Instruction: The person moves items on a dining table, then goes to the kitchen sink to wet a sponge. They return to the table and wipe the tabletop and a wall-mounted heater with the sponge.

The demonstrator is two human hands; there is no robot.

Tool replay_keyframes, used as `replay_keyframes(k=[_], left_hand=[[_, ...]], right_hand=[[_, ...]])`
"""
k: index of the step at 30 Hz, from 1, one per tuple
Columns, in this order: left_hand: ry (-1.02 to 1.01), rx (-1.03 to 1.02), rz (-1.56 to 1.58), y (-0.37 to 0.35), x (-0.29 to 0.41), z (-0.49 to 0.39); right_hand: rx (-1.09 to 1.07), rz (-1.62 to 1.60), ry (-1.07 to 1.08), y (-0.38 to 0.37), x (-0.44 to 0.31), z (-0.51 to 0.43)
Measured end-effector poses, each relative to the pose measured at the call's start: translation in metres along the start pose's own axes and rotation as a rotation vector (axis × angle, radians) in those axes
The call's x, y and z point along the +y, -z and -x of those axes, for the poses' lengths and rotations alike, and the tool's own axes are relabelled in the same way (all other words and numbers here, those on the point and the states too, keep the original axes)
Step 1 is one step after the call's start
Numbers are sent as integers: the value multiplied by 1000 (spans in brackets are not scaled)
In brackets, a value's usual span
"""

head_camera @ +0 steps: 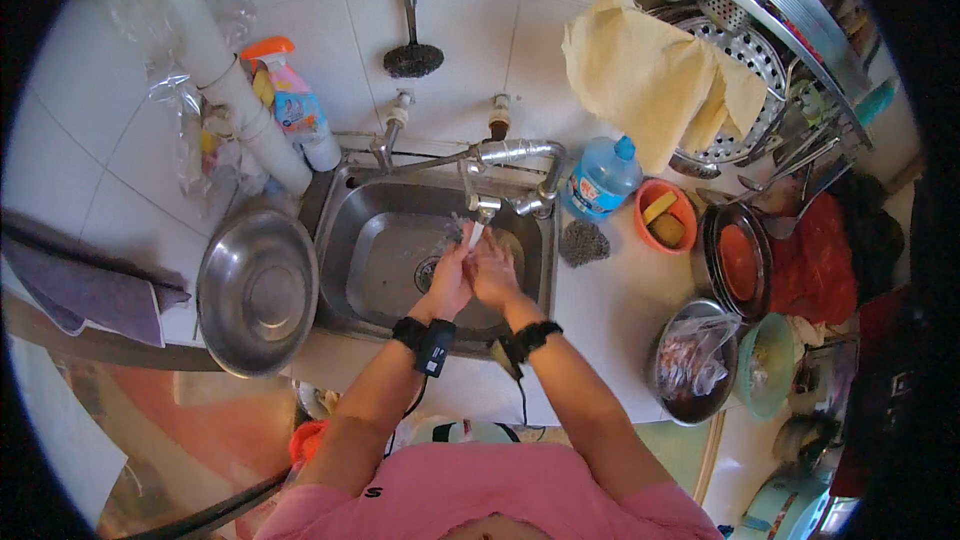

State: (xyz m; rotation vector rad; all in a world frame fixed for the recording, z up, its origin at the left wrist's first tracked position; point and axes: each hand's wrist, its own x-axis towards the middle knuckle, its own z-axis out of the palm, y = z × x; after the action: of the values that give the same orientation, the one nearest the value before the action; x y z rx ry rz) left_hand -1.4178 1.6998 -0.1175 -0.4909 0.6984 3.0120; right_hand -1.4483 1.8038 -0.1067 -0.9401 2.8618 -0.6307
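Note:
Water runs from the metal faucet (pixel 486 204) onto both hands over the stainless steel sink (pixel 375 262). My left hand (pixel 451 277) is under the stream, its palm turned towards the other hand. Close against it on the right is my right hand (pixel 493 274), slightly blurred, with its fingers near the water. No object shows in either hand, though the palms are partly hidden. The drain (pixel 427 272) lies just left of my left hand. Black straps with small devices are around both wrists.
A steel basin (pixel 259 292) leans left of the sink. On the right are a blue detergent bottle (pixel 604 178), a steel wool scrubber (pixel 583 243), an orange bowl with sponges (pixel 666 216), stacked dark pans (pixel 739 259) and a metal bowl holding a plastic bag (pixel 694 360). A spray bottle (pixel 296 109) stands back left.

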Motion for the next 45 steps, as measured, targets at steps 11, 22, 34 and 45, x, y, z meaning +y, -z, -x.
replay_keyframes(k=[11,22,34,45], left_hand=[[-54,214,-306,-28,12,-1],[-139,196,-283,-39,5,0],[-157,84,-284,-33,7,-4],[-58,154,-190,-28,-1,-1]], right_hand=[[-38,-1758,-321,19,33,-7],[-7,-1985,-376,24,21,-10],[-14,-1582,-346,22,-1,-1],[53,-391,-22,0,1,5]])
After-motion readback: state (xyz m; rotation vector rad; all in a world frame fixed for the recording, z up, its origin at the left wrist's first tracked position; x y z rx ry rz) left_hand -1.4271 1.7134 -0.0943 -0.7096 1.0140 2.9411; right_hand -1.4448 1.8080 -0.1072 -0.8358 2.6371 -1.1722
